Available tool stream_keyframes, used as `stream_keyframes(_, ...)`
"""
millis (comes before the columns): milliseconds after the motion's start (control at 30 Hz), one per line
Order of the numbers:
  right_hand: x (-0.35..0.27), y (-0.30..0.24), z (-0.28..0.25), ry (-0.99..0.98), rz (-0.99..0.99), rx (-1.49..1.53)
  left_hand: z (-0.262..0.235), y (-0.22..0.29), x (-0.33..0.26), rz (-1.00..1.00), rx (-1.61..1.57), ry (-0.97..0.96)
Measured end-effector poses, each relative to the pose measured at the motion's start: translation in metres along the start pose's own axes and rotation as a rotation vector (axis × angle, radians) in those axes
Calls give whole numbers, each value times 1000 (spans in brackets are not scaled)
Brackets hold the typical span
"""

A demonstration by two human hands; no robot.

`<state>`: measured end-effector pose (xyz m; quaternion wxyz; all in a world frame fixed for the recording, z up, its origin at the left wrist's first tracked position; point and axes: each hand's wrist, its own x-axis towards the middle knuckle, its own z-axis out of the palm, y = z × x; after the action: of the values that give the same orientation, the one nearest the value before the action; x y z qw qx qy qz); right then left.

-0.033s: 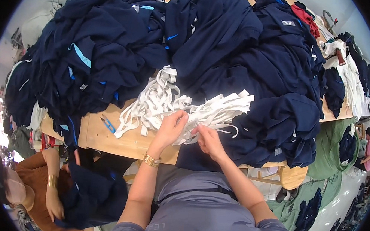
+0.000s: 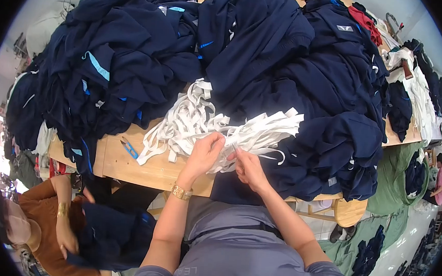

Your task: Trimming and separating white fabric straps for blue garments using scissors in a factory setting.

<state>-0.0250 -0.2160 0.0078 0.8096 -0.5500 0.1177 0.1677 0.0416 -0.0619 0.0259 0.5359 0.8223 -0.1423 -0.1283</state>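
A bundle of white elastic strips (image 2: 262, 130) lies on the wooden table in front of me, its cut ends fanned to the right and loops trailing to the left. My left hand (image 2: 206, 150) pinches the strips at the bundle's middle, thumb and fingertips together. Just right of it, my right hand (image 2: 248, 166) is closed with its fingertips on the same bundle. The exact strip between those fingers is too small to make out. Blue-handled thread snips (image 2: 130, 148) rest on the bare wood to the left of the strips.
Heaped navy garments (image 2: 130, 44) cover most of the table (image 2: 126, 168), behind and on both sides. A round wooden stool (image 2: 350, 211) stands below its right edge. At lower left, a co-worker in a brown top (image 2: 47, 203) handles navy cloth (image 2: 114, 233). Green fabric (image 2: 395, 176) hangs at right.
The co-worker's hands and navy cloth at lower left have shifted slightly, the cloth's top dropping lower. My own hands stay almost where they were on the strips.
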Motion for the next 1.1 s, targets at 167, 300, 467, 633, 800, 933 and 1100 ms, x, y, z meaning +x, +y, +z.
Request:
stream_keyframes(167,5,0,5,-20,35,63,-1,1,-4,-7,5,12)
stream_keyframes(300,9,-4,6,-3,39,28,1,6,-5,-10,19,-24)
stream_keyframes(467,9,-3,5,-13,28,33,7,0,-5,47,-21,-3)
stream_keyframes(633,8,-6,5,-16,48,55,8,-2,-4,55,-37,8)
stream_keyframes(800,10,-11,2,-34,46,42,6,-2,-2,23,-5,-26)
stream_keyframes(933,13,-12,0,-24,10,-54,3,3,-2,23,2,-51)
stream_keyframes(1100,8,-15,-3,-31,63,33,2,7,-2,54,-38,-1)
